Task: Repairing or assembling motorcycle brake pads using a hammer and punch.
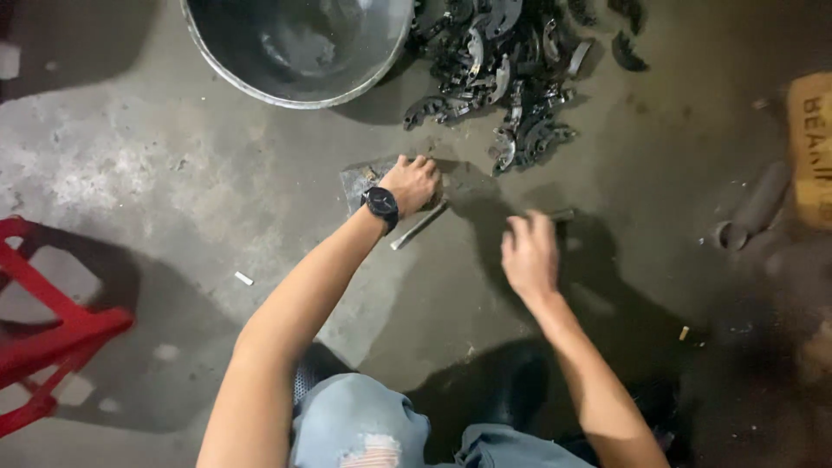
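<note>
Stained concrete floor [173,173]; left hand [412,184] grips a metal plate [360,179]; right hand [529,253] blurred, grasp unclear.

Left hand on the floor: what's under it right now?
The left hand presses on a flat grey metal plate lying on the concrete floor. A thin metal rod sticks out beside the wrist. Whatever lies directly beneath the palm is covered.
</note>
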